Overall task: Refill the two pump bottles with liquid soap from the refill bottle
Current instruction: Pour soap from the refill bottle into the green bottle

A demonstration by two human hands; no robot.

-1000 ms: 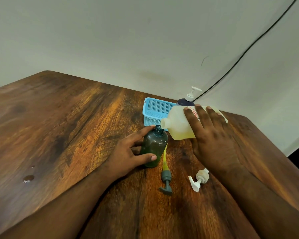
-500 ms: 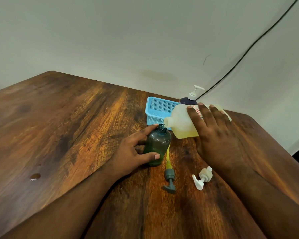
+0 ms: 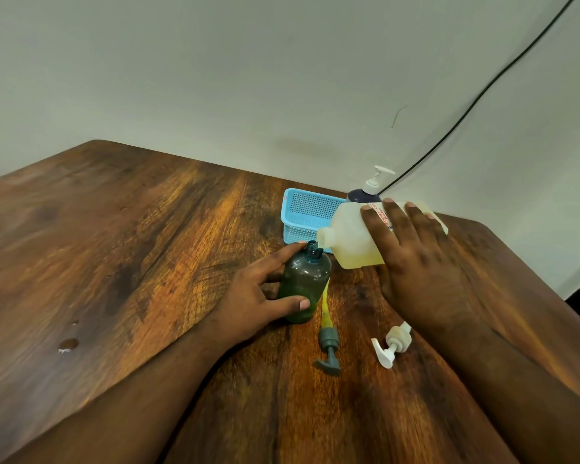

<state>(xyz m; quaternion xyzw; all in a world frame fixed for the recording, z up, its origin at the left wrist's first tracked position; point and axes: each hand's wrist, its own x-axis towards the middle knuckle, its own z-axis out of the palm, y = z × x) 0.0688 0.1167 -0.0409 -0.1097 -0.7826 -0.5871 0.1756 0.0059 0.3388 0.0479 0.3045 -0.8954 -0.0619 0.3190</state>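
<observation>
A dark green pump bottle (image 3: 303, 284) stands upright on the wooden table (image 3: 121, 249) with its neck open. My left hand (image 3: 258, 296) holds it, thumb in front and fingers behind. My right hand (image 3: 416, 262) grips a translucent white refill bottle (image 3: 350, 241) lying on its side, half full of yellow soap. Its open mouth sits just right of and slightly above the green bottle's neck. A second dark pump bottle (image 3: 365, 195) with a white pump stands behind the refill bottle, mostly hidden by it.
A grey pump head (image 3: 328, 343) with a yellow tube lies in front of the green bottle. Next to it on the right lies a white pump head (image 3: 391, 346). A blue mesh basket (image 3: 307, 214) sits behind. A black cable (image 3: 476, 102) runs up the wall.
The refill bottle's mouth has come a little closer to the green bottle's neck. My left hand keeps its hold on the green bottle, and the view has shifted slightly.
</observation>
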